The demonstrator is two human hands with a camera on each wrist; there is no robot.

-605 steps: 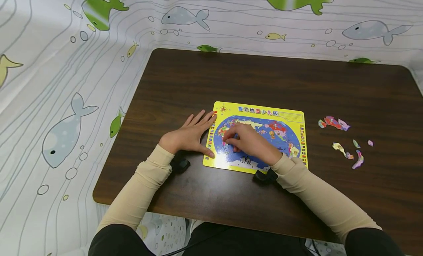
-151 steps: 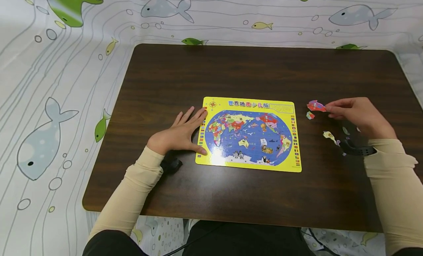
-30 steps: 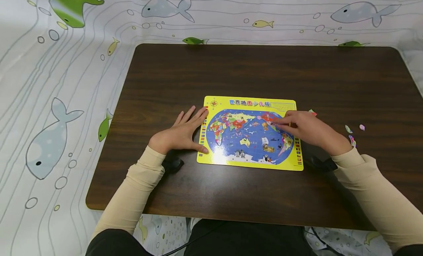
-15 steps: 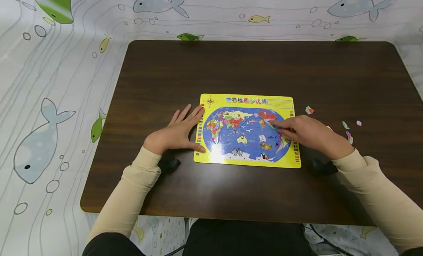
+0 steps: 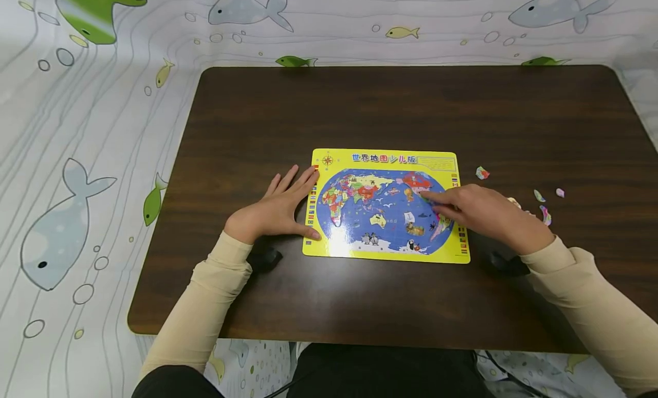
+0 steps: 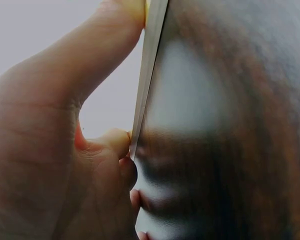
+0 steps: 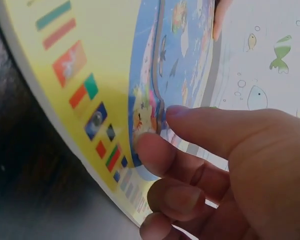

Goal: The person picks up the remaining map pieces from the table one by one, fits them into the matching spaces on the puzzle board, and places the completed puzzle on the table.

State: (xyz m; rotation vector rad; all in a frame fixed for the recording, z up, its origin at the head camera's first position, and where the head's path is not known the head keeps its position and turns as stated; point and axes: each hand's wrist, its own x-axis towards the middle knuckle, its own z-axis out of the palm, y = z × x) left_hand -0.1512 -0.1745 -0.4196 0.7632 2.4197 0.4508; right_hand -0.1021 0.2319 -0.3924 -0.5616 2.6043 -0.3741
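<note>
A yellow-bordered world map puzzle board (image 5: 385, 257) lies on the dark wood table. My left hand (image 5: 272, 212) rests at its left edge with fingers spread; the left wrist view shows the thumb (image 6: 110, 35) on the board's thin edge. My right hand (image 5: 480, 212) reaches over the right side, its fingertips at the red and pink North America piece (image 5: 417, 181). Seen from the right wrist, thumb (image 7: 200, 120) and fingertips sit close over the map, apart from each other, with no loose piece visible between them. The hand covers part of the map's right side.
Several loose puzzle pieces lie right of the board: a red-green one (image 5: 482, 172), a green one (image 5: 538, 196), a small pink one (image 5: 560, 192) and a purple-pink one (image 5: 545, 215). A cream piece (image 5: 514, 202) is mostly behind the right hand. A fish-print sheet surrounds the table (image 5: 390, 306).
The red-pink piece pinched at the right about five seconds ago is gone from the table there; the right hand has come left over the board. The left hand stays at the board's edge.
</note>
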